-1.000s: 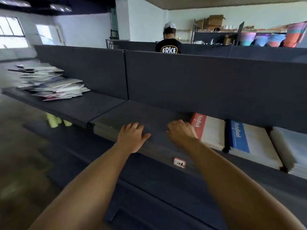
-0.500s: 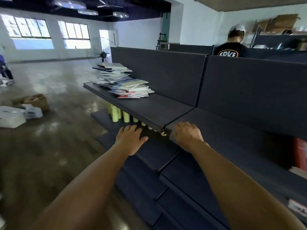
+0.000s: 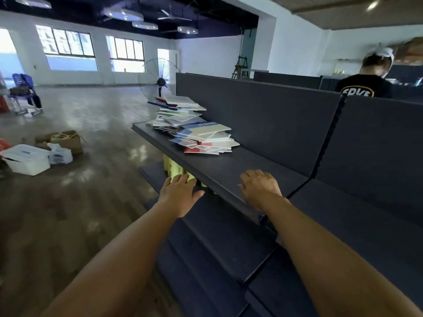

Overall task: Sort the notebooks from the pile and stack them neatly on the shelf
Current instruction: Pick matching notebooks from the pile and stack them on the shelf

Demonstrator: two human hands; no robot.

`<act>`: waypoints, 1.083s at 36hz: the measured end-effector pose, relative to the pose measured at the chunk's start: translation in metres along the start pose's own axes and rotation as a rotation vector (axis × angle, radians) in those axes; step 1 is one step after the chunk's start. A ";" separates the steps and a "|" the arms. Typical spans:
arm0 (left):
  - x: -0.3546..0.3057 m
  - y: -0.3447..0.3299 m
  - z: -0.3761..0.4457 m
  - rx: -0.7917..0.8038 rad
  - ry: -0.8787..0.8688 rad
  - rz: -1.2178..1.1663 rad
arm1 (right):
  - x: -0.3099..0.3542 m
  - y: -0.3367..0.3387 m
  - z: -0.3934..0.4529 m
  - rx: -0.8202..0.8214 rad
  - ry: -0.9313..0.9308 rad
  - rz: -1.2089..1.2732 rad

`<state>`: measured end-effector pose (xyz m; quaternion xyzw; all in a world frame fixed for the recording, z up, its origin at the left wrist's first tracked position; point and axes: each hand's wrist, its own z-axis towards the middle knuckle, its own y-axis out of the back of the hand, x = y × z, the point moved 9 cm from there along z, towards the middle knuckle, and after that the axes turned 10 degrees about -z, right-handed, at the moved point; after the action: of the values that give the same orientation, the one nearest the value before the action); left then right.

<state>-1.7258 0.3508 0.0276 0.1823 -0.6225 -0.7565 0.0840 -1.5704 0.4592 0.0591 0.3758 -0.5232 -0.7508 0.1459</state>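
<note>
Head view. Both forearms run up from the bottom edge toward frame centre. Left hand — palm down, fingers spread and fairly straight, holding nothing; it sits in front of the shelf's front edge, whether touching it I cannot tell. Right hand — palm down over the dark shelf near its front lip, fingers loosely bent, nothing in its grasp; contact with the board unclear.

The pile of notebooks lies on the same shelf board, above centre of the frame, well apart from both hands. It is loose and fanned: covers in blue, red and pale grey jut out at different angles, the taller part at the far end, a lower slumped part nearer the hands.

Below the board, pale yellow cylinders stand on a lower tier, just beyond the left hand. Left of the frame, a white plastic box and a cardboard box on the floor. Upper right, another person behind the partition.

Risks, as judged: pulling one notebook from the slumped edge could slide its neighbours off the front lip — the stack has no square faces to hold it. A low reach with the left hand might knock the cylinders.
</note>
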 end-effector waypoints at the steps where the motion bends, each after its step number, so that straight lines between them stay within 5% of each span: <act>1: 0.002 0.003 0.008 -0.013 0.001 0.003 | -0.001 0.001 0.012 -0.007 0.002 0.000; 25: 0.078 0.034 0.190 -0.096 0.126 0.025 | 0.018 0.001 0.222 -0.048 0.033 0.092; 39: 0.119 0.032 0.284 -0.077 0.016 -0.017 | 0.048 -0.002 0.304 0.049 -0.027 0.131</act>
<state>-1.9462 0.5611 0.0832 0.1905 -0.5907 -0.7789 0.0895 -1.8202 0.6358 0.0890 0.3340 -0.5667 -0.7318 0.1784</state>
